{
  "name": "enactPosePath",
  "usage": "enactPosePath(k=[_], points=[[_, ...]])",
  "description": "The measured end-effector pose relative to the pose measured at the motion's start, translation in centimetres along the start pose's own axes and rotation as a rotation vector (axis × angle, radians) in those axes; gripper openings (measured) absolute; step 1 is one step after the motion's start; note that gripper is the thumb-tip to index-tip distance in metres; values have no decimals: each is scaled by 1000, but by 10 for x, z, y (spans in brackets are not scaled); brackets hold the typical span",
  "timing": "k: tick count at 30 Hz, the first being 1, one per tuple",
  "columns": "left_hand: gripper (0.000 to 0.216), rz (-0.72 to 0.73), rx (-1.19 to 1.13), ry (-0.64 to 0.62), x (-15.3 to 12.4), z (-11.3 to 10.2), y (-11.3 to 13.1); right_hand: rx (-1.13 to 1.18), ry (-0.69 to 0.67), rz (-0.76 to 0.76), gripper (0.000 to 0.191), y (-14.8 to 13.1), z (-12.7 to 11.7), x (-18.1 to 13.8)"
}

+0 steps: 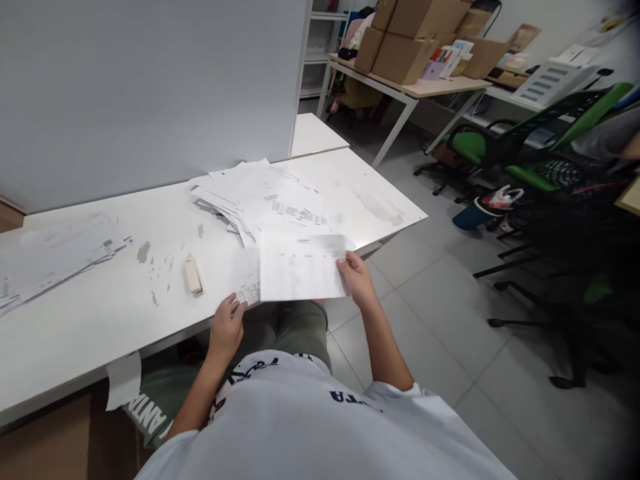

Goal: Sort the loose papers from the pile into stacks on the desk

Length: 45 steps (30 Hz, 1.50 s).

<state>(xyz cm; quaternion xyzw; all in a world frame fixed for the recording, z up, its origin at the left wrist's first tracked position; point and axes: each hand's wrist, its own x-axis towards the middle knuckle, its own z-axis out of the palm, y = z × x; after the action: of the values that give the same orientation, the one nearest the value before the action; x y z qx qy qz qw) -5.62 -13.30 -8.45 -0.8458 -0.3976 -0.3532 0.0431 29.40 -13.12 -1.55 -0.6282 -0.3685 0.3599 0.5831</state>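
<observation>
My right hand (pixel 356 279) pinches the right edge of a printed sheet of paper (pixel 303 270) and holds it up over the desk's front edge. To its left, my left hand (pixel 229 323) grips the near edge of another printed sheet (pixel 248 292), partly covered by the first. A cream stapler (pixel 193 275) lies on the white desk just beyond my left hand. Farther back spreads a loose, untidy pile of papers (pixel 250 193). The print on the sheets is too blurred to read.
A second stack of papers (pixel 55 257) lies at the desk's left. A grey partition (pixel 150 87) stands along the back. Cardboard boxes (pixel 405 57) sit on another table. Green office chairs (pixel 470 143) and a blue bin (pixel 473 215) are on the right, where a person's arm (pixel 631 148) shows.
</observation>
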Motion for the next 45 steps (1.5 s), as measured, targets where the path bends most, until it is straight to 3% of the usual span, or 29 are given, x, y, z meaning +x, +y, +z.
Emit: enactPosePath(k=[2, 7, 12, 15, 18, 25, 28, 33, 36, 40, 45], points=[[33, 21, -47, 46, -3, -1, -4, -107, -96, 14, 35, 0, 18, -5], [28, 83, -108, 64, -8, -5, -1, -342, -179, 21, 39, 2, 44, -20], [33, -26, -23, 105, -34, 6, 3, -259, -498, 68, 54, 10, 44, -47], [33, -234, -10, 188, -48, 16, 4, -307, -435, 128, 60, 16, 39, -58], [46, -423, -74, 181, -55, 21, 4, -349, -325, 181, 60, 21, 35, -62], [92, -555, -178, 221, -67, 31, 1, 40, -345, 327, 44, 20, 42, -62], [92, -553, -177, 201, -65, 30, 2, 133, -324, 374, 39, 16, 54, -65], [56, -353, -100, 180, -50, 20, 8, 257, -310, 442, 35, 12, 65, -70], [43, -339, -81, 122, -43, 15, 11, 267, -304, 441, 35, 13, 67, -70], [38, -395, -33, 46, -40, 11, 15, 267, -316, 421, 33, 14, 67, -70], [43, -370, -46, 50, -40, 8, 15, 219, -307, 398, 32, 14, 64, -68]])
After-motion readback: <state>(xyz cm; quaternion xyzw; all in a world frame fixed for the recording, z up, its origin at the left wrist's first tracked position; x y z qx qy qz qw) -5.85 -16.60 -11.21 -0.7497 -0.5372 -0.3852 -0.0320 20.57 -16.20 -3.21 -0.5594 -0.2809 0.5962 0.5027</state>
